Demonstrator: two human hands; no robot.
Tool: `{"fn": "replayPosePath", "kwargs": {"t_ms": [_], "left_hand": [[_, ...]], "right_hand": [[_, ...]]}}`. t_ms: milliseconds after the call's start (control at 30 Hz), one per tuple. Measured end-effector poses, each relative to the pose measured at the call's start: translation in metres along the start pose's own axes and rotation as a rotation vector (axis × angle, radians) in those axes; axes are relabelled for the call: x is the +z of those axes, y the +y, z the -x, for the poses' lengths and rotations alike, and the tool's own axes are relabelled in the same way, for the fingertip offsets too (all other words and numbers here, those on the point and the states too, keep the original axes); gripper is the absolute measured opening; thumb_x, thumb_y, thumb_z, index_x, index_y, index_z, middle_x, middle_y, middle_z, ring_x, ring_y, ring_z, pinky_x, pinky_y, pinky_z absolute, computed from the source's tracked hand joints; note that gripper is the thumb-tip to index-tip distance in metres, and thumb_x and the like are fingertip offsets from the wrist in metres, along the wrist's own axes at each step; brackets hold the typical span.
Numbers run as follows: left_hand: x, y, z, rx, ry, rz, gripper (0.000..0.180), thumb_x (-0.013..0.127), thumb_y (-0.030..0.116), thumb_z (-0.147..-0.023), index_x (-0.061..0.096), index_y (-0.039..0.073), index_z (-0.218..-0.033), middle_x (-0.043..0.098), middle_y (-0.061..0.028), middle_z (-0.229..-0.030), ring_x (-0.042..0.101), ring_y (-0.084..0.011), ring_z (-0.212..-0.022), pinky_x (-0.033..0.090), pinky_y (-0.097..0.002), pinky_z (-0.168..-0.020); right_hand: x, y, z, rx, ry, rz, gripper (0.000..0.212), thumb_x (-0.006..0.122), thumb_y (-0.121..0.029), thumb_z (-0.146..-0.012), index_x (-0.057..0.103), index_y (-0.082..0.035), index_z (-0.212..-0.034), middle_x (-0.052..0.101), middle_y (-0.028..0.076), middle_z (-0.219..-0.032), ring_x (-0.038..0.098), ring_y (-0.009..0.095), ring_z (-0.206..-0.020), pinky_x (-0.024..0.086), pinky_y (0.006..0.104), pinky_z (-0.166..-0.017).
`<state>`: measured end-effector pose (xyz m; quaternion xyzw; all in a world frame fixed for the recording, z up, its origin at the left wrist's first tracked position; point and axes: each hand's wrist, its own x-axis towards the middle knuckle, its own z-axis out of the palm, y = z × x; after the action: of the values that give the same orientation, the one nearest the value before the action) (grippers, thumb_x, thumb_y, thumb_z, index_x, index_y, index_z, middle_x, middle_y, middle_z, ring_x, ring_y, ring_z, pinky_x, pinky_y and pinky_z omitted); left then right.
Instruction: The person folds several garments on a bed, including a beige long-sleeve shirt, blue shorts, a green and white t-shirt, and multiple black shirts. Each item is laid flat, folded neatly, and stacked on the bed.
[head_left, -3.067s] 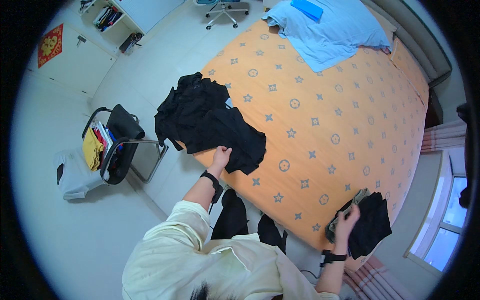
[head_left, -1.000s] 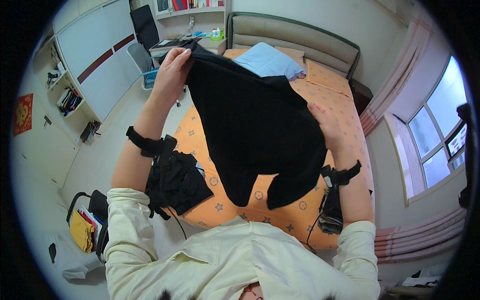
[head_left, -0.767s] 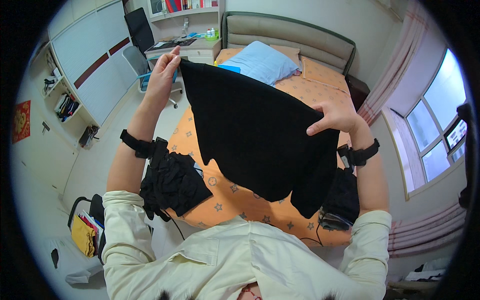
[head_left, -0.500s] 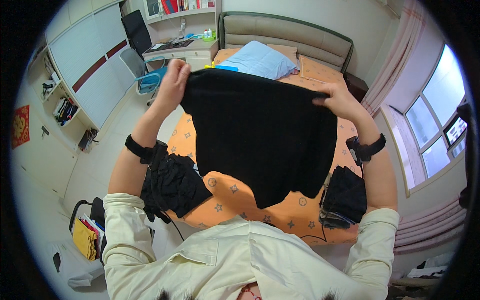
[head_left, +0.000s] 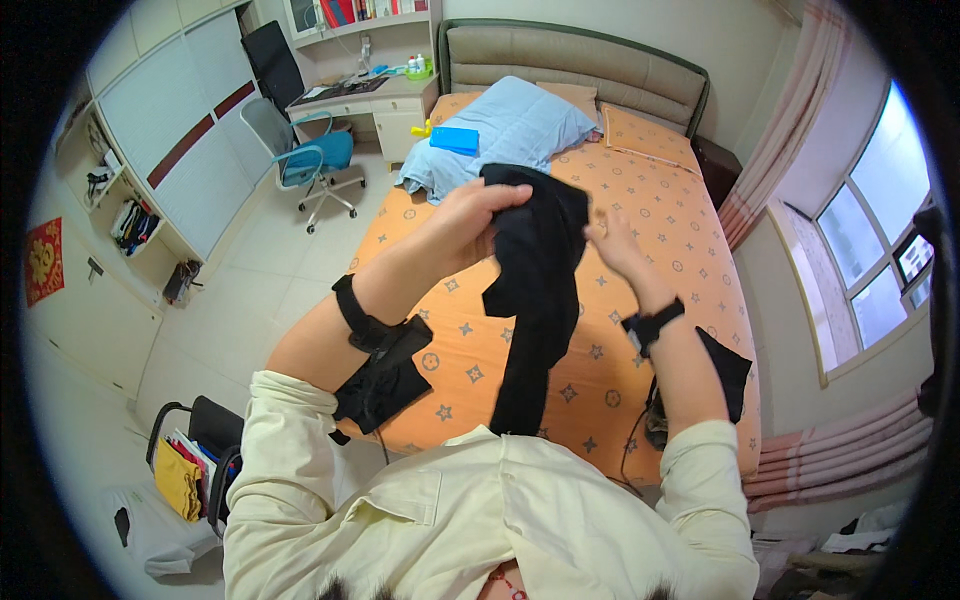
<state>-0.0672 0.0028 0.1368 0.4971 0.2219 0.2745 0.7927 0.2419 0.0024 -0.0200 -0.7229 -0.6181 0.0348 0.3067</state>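
A black garment [head_left: 540, 270] hangs above the bed in front of me, gathered into a narrow, folded strip. Its lower end trails down toward my chest. My left hand [head_left: 475, 220] is closed on its upper left side, thumb on top. At the garment's right edge is my right hand [head_left: 615, 245], its fingers smeared by motion, so whether it grips the cloth is unclear. Folded black clothes [head_left: 385, 385] lie on the bed below my left forearm. Another dark folded pile [head_left: 728, 370] lies partly behind my right forearm.
An orange patterned sheet [head_left: 640, 370] covers the bed. Farther up are a light blue quilt [head_left: 520, 115] and a blue packet [head_left: 454, 140]. A swivel chair [head_left: 315, 160] stands left of the bed; a black chair with clothes [head_left: 178, 480] is at lower left.
The black garment was spread wide between both hands and is now folded together, lower and narrower. My left hand moved right and down; my right hand moved left and down.
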Motion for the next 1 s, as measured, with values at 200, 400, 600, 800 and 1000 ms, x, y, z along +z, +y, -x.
{"fn": "replayPosePath", "kwargs": {"t_ms": [200, 400, 600, 800, 1000], "left_hand": [[0.016, 0.011, -0.013, 0.309, -0.181, 0.257, 0.013, 0.054, 0.008, -0.096, 0.057, -0.002, -0.103, 0.067, -0.0104, -0.095, 0.069, -0.0220, -0.089, 0.057, -0.0419, -0.085], [0.023, 0.033, -0.005, 0.515, -0.292, 0.198, 0.026, 0.046, 0.012, -0.100, 0.060, -0.008, -0.111, 0.066, -0.0189, -0.107, 0.065, -0.0277, -0.104, 0.051, -0.0465, -0.099], [0.012, 0.055, 0.012, 0.645, -0.417, 0.201, 0.031, 0.041, 0.012, -0.103, 0.060, -0.009, -0.114, 0.065, -0.0218, -0.109, 0.064, -0.0314, -0.108, 0.046, -0.0508, -0.105], [-0.004, 0.066, 0.024, 0.728, -0.317, 0.099, 0.035, 0.038, 0.013, -0.103, 0.059, -0.013, -0.115, 0.063, -0.0250, -0.115, 0.061, -0.0326, -0.115, 0.043, -0.0499, -0.109], [-0.020, 0.071, 0.036, 0.786, 0.053, 0.046, 0.026, 0.050, 0.012, -0.099, 0.059, -0.009, -0.112, 0.065, -0.0189, -0.108, 0.065, -0.0273, -0.102, 0.052, -0.0416, -0.095]], "right_hand": [[0.035, 0.028, 0.129, 0.434, -0.594, -1.249, 0.067, 0.035, -0.064, -0.098, 0.061, -0.008, -0.122, 0.064, 0.003, -0.106, 0.061, 0.014, -0.098, 0.048, 0.0294, -0.086], [0.082, 0.030, 0.209, 0.879, -0.811, -1.091, 0.087, 0.029, -0.079, -0.089, 0.057, -0.009, -0.131, 0.062, 0.010, -0.122, 0.059, 0.024, -0.110, 0.046, 0.0418, -0.093], [0.109, 0.016, 0.217, 0.704, -0.747, -1.611, 0.078, 0.041, -0.067, -0.092, 0.044, -0.008, -0.142, 0.049, 0.015, -0.137, 0.051, 0.033, -0.121, 0.038, 0.0519, -0.106], [0.115, -0.017, 0.187, 0.396, -0.638, -1.565, 0.070, 0.063, -0.002, -0.089, 0.031, -0.013, -0.150, 0.047, 0.013, -0.138, 0.053, 0.026, -0.118, 0.048, 0.0370, -0.092], [0.148, -0.022, 0.183, 0.415, -0.554, -0.898, 0.062, 0.071, 0.005, -0.079, 0.048, -0.009, -0.134, 0.061, 0.013, -0.114, 0.062, 0.021, -0.098, 0.051, 0.0323, -0.081]]}}
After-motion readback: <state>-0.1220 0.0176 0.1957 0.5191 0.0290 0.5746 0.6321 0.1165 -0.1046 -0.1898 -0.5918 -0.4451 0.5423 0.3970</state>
